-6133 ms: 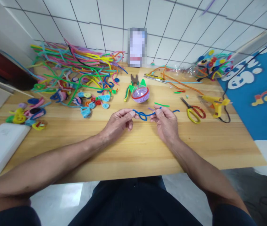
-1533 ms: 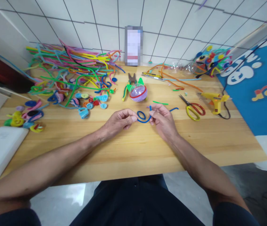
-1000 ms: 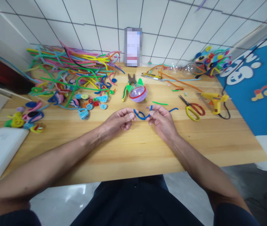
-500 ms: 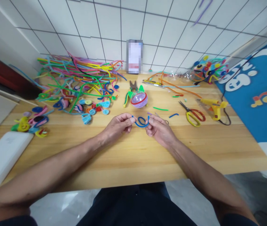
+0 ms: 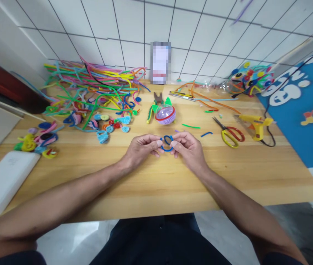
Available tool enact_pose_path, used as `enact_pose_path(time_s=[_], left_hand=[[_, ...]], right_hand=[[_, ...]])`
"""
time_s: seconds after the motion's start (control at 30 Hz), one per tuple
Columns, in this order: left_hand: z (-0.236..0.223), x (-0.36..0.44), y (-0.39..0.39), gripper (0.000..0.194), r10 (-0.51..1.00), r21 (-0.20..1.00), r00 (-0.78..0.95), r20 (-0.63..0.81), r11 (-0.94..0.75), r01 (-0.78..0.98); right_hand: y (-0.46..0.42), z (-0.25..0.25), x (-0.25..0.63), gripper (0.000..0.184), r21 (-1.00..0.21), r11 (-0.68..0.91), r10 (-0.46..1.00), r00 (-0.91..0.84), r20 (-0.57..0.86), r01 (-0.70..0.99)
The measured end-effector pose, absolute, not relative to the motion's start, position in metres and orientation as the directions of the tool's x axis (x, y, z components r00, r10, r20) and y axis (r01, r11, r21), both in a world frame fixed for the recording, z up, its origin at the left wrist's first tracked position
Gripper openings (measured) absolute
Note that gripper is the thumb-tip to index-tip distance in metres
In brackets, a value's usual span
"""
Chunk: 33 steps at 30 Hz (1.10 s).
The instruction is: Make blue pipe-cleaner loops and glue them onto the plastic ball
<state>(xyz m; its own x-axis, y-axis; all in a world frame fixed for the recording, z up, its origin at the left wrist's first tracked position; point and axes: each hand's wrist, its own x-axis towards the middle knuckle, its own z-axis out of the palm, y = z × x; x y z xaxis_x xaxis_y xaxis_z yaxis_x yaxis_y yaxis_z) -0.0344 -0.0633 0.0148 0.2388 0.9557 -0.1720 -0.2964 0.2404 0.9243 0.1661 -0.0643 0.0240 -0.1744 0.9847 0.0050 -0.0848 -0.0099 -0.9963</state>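
Between my hands is a blue pipe cleaner (image 5: pixel 167 150), bent into a curve with a small loop above it. My left hand (image 5: pixel 144 146) pinches one end between thumb and forefinger. At the other end, my right hand (image 5: pixel 187 147) pinches it the same way. Just beyond my hands stands a clear bowl-like half sphere (image 5: pixel 165 115) with a red rim and purple strands wound round its lower part. Green pointed pieces (image 5: pixel 168 101) stick up at its back. Pliers (image 5: pixel 158 98) with green-yellow handles lie behind it, partly hidden.
On the right lie scissors (image 5: pixel 229 135) and a yellow glue gun (image 5: pixel 256 125) with a black cord. Loose pipe cleaners (image 5: pixel 98 79) heap up at the back left. Curled pipe-cleaner pieces (image 5: pixel 102 137) lie before them. A phone (image 5: pixel 160 62) leans on the tiled wall; a white case-like object (image 5: pixel 10 180) lies at left.
My hands have come closer together, bringing the two ends of the blue pipe cleaner nearer and tightening its curve. The whole view has shifted slightly.
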Motion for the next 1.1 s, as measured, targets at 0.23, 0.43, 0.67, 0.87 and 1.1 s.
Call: enact_pose_path(time_s=[0.23, 0.43, 0.67, 0.87, 1.1], left_hand=[[0.011, -0.034, -0.064, 0.047, 0.949, 0.932, 0.275, -0.156, 0.234, -0.276], [0.012, -0.035, -0.065, 0.045, 0.944, 0.942, 0.293, -0.154, 0.23, -0.245], [0.013, -0.036, -0.064, 0.045, 0.94, 0.953, 0.302, -0.16, 0.227, -0.2], [0.012, -0.038, -0.063, 0.047, 0.958, 0.958, 0.238, -0.158, 0.207, -0.198], [0.021, -0.036, -0.065, 0.052, 0.96, 0.964, 0.194, -0.201, 0.229, -0.137]], right_hand=[[-0.069, 0.02, 0.164, 0.018, -0.99, 0.128, 0.982, -0.15, 0.118, 0.06], [-0.07, 0.019, 0.163, 0.013, -0.985, 0.154, 0.974, -0.177, 0.138, 0.078], [-0.069, 0.017, 0.163, 0.01, -0.973, 0.187, 0.969, -0.187, 0.161, 0.132], [-0.065, 0.018, 0.163, 0.014, -0.97, 0.189, 0.977, -0.129, 0.17, 0.154], [-0.056, 0.051, 0.202, 0.01, -0.862, 0.3, 0.953, -0.083, 0.292, 0.409]])
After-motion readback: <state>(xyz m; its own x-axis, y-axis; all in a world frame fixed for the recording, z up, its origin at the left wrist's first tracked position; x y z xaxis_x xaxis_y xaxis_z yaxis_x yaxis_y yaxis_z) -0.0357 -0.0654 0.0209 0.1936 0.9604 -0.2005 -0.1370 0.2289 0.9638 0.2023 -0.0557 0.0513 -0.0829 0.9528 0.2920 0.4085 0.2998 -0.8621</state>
